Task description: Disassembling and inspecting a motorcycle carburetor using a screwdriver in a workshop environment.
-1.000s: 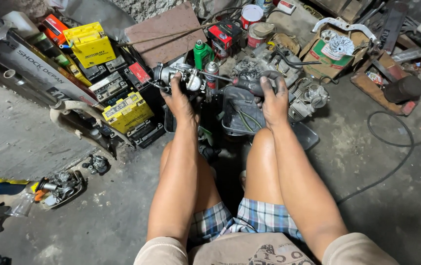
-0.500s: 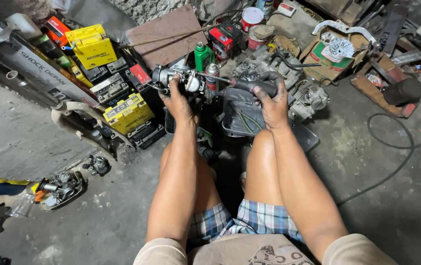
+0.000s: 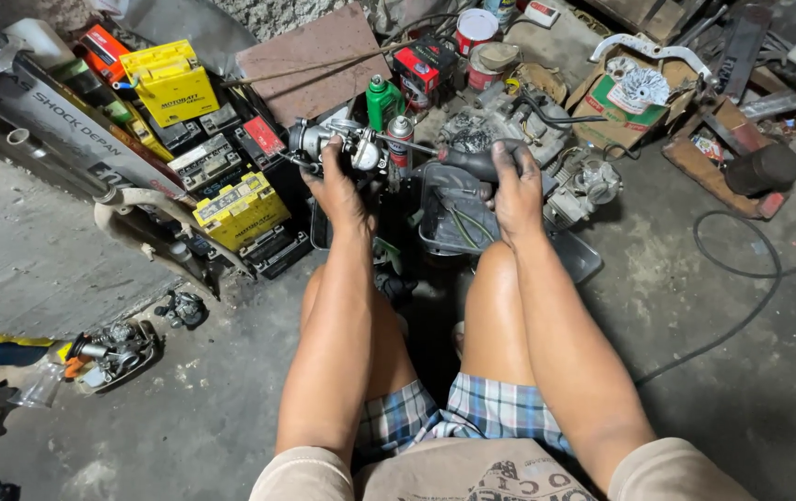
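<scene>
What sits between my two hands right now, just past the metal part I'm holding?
In the head view, a silver spray can with a red cap stands between the left hand and the right hand.

Carburetor (image 3: 337,144) partly hidden behind left hand (image 3: 335,181); screwdriver tip too small to tell.

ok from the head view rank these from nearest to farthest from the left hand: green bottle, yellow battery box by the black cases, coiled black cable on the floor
1. green bottle: just up and right of the left hand.
2. yellow battery box: to the hand's left, among the black cases.
3. black cable: far right, across the concrete floor.
</scene>
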